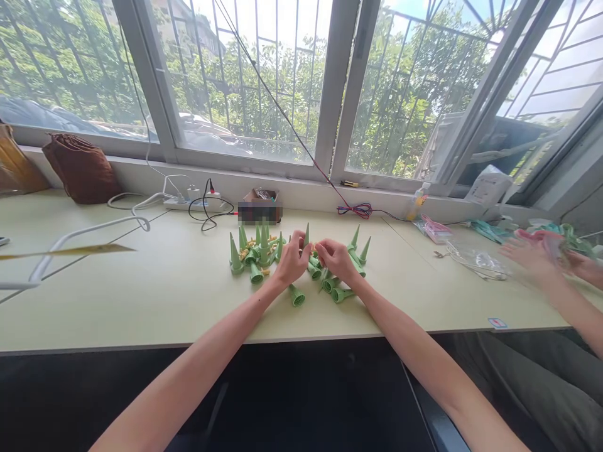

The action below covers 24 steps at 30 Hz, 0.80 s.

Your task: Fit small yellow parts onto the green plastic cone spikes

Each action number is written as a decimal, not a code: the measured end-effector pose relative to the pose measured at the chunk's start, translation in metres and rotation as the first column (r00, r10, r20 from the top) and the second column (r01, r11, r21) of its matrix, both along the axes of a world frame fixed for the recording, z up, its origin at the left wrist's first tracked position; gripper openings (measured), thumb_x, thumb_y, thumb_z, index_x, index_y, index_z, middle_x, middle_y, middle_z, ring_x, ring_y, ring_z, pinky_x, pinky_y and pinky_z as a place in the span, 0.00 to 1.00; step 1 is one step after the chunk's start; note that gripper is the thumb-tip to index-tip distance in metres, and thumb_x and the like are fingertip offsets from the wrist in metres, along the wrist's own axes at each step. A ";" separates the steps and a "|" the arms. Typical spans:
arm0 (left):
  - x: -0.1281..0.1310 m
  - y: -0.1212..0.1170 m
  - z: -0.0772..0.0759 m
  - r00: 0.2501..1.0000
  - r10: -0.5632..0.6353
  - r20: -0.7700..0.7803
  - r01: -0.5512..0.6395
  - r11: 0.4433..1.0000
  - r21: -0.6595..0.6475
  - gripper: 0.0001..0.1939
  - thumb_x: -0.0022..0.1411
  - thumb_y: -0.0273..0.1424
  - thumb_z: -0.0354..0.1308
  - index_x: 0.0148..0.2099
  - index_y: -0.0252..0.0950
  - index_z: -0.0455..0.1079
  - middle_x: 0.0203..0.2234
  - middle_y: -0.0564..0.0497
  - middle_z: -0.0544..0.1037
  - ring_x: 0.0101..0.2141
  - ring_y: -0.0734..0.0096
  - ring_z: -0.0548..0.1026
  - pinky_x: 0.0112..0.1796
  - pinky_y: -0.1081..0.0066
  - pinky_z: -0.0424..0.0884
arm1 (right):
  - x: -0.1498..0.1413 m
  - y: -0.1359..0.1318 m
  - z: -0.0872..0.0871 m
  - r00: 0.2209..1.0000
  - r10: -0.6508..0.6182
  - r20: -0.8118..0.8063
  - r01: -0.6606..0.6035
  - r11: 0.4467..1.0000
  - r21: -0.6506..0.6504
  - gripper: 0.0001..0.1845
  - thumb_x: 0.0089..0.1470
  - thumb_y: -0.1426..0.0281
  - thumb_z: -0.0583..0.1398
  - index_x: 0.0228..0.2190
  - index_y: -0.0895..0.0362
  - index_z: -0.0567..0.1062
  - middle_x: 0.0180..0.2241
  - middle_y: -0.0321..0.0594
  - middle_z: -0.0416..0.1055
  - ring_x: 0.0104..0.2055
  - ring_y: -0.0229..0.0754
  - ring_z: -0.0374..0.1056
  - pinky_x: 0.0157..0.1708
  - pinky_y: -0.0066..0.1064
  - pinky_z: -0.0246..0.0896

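Hands (293,258) (333,258) close together above table (179,301), forearms angled inward, left fingers curled round green cone (307,235), right fingers pinched.

Tapered green plastic cones (236,260) and small yellow pieces (266,272) clustered on the pale surface (160,301).
Some cones stand point-up; others lie sideways, hollow round ends showing.

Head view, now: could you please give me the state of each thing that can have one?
Left hand: gripping an upright cone
Right hand: fingers bent, grip unclear
Other cones: some standing, some lying
Bag: top gathered
Box: open, filled
Power strip: plugs inserted
Red-black cable: partly coiled
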<state>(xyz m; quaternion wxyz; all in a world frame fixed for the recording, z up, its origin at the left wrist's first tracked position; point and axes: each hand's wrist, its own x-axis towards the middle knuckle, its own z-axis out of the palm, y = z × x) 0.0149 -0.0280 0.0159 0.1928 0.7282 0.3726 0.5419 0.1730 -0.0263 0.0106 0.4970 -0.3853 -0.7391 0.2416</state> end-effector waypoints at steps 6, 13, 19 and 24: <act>0.000 0.002 -0.001 0.999 0.032 0.044 -0.032 0.999 0.003 0.08 0.62 0.36 0.53 0.41 0.38 0.60 0.25 0.53 0.71 0.24 0.73 0.70 0.29 0.71 0.68 | 0.000 0.002 -0.002 0.997 0.068 -0.047 -0.068 0.998 -0.003 0.15 0.55 0.56 0.58 0.33 0.56 0.70 0.22 0.34 0.68 0.23 0.36 0.62 0.25 0.27 0.59; -0.002 0.000 -0.001 1.000 0.003 0.000 -0.003 0.999 0.036 0.07 0.62 0.34 0.53 0.41 0.39 0.60 0.25 0.53 0.71 0.24 0.72 0.70 0.29 0.71 0.68 | 0.003 0.004 -0.003 0.999 -0.011 0.052 0.010 1.000 0.019 0.20 0.58 0.54 0.55 0.24 0.56 0.69 0.17 0.32 0.61 0.20 0.34 0.55 0.22 0.27 0.51; -0.001 -0.002 0.000 1.000 -0.027 -0.008 0.027 0.999 0.037 0.07 0.63 0.34 0.53 0.41 0.39 0.60 0.25 0.53 0.71 0.24 0.73 0.69 0.29 0.71 0.68 | 0.002 0.003 -0.002 0.997 -0.026 0.075 0.024 0.999 0.028 0.29 0.60 0.50 0.49 0.18 0.57 0.66 0.15 0.33 0.59 0.20 0.34 0.55 0.24 0.27 0.52; 0.000 -0.001 0.000 0.999 -0.013 0.032 0.013 1.000 0.019 0.07 0.62 0.35 0.53 0.41 0.39 0.61 0.25 0.54 0.71 0.24 0.73 0.70 0.30 0.71 0.68 | 0.000 0.001 0.000 0.999 -0.029 0.036 0.028 0.999 0.022 0.25 0.59 0.50 0.51 0.23 0.56 0.69 0.17 0.33 0.63 0.21 0.35 0.58 0.26 0.27 0.56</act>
